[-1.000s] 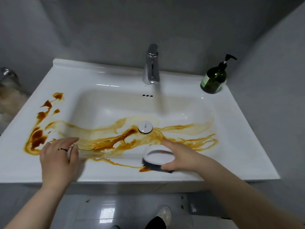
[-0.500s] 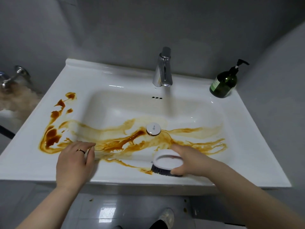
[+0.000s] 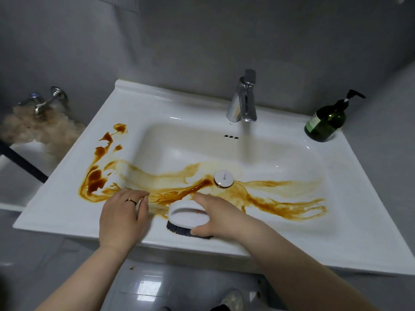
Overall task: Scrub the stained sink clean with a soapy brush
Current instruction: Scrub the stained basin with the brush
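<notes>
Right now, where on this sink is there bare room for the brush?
Free: the right ledge between soap bottle and front edge; the back ledge left of the faucet. Crowded: stains on the left ledge, left hand and right hand in front.

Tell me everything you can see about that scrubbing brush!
The brush is oval, with a smooth white top that looks like plastic, a loop handle, and dark bristles underneath. It sits bristles down on the near slope of the white sink, right at the edge of the brown stain. The right hand grips it from its right side. No foam shows on it.
</notes>
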The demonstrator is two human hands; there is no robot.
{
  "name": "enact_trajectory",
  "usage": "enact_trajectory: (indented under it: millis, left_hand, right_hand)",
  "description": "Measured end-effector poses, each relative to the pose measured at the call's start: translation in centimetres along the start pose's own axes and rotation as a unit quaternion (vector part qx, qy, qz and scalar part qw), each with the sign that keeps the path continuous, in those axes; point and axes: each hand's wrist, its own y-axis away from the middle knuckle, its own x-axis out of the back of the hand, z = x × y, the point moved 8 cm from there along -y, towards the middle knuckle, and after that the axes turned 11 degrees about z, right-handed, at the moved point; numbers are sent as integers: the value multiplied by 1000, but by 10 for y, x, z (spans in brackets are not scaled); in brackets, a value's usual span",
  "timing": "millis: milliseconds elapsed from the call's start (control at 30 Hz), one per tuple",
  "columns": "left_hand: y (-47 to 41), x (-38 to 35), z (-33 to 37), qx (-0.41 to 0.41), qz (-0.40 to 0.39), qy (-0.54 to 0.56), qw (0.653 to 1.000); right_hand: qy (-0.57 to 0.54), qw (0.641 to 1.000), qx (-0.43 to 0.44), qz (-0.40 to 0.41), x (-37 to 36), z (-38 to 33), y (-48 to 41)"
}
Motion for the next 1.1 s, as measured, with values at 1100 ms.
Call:
enact_trajectory:
  millis: [1100]
  left_hand:
    - [-8,66,-91,293,137,-32,946]
  right_hand:
    - [-21,991,129,-2,-12,-77,-78]
